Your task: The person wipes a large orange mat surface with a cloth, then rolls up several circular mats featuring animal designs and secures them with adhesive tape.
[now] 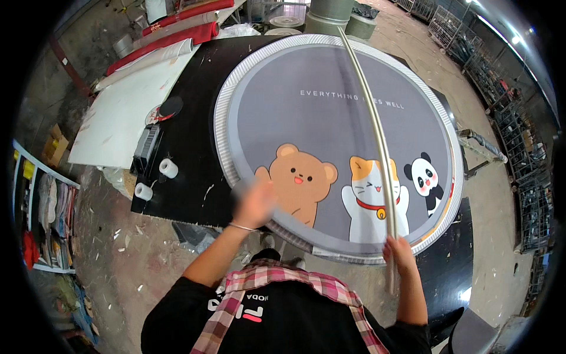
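Note:
A large round grey mat lies on a black table. Its border is pale and ribbed, and a cartoon bear, cat and panda are printed along its near side. A long, slim, pale pole crosses the mat lengthwise, from beyond the far rim to past the near rim. My right hand is closed around the pole's near end, at the mat's near right edge. At the near left rim, beside the bear, is my left hand. Its fingers are smeared, so their grip is unclear.
Two white rolls and a dark box-like item sit on the table's left side. Red fabric rolls lie on a white board at far left. Grey-green drums stand behind the mat; wire cages line the right.

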Motion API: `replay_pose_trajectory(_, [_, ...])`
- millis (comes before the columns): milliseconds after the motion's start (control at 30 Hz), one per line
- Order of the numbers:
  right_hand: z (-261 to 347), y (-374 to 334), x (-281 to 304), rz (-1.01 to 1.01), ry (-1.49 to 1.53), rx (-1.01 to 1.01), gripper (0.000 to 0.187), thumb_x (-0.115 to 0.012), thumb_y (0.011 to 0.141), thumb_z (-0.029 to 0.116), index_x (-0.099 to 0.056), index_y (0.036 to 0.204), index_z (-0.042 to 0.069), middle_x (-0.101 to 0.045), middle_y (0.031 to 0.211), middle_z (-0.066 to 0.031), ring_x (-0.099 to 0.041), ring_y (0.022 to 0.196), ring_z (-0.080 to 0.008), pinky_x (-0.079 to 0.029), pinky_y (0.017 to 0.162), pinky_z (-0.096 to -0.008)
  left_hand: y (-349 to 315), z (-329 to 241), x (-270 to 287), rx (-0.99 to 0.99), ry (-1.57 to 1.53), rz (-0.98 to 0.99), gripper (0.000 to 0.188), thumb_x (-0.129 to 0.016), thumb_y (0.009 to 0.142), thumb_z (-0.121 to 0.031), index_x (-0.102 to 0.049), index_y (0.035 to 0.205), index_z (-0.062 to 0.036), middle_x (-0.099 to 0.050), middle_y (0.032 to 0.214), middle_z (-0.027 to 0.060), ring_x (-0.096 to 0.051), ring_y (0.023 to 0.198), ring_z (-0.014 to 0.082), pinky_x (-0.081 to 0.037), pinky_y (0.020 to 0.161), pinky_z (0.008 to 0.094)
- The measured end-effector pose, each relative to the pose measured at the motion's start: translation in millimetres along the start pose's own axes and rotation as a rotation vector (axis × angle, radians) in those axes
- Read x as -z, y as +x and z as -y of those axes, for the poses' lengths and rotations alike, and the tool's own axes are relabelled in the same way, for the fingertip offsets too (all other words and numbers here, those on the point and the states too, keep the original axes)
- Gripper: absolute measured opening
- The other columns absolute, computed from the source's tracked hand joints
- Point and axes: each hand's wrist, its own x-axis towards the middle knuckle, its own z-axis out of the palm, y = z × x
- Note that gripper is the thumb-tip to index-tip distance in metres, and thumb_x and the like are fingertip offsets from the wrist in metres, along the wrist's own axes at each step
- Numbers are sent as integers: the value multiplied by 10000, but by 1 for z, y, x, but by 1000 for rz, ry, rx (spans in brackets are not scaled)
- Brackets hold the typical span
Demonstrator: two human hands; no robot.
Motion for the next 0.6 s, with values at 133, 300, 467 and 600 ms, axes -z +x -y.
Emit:
replay_pose_trajectory(133, [24,67,-113,377,-141,284,201,-529,811,222,-492,882,38,-532,717,-48,-506,638,-129,-425,557,-276,-5,-62,-38,568,-824,277,182,-508,833,-187,-502,929,-33,-532,855,50,-524,810,117,-430,703,256])
replay_pose_trajectory(300, [25,71,-263,544,-713,1125,166,-559,732,163,-576,858,57,-580,816,-91,-560,749,-207,-455,652,-326,-21,-13,-4,753,-748,207,299,-523,813,-189,-502,1061,-23,-572,875,60,-556,744,141,-477,633,277])
replay_pose_trajectory(467, [32,45,-258,730,-973,1026,160,-533,769,208,-581,812,62,-573,756,-121,-553,710,-271,-445,649,-372,-59,-1,77,897,-783,70,217,-604,747,-119,-488,914,-45,-492,667,20,-433,432,80,-369,368,230])
replay_pose_trajectory(600, [19,41,-181,431,-657,598,273,-506,804,255,-574,984,62,-605,896,-138,-579,839,-269,-445,738,-328,-108,67,120,871,-272,-163,327,-580,697,-67,-476,1006,-41,-492,624,30,-431,393,101,-369,341,255])
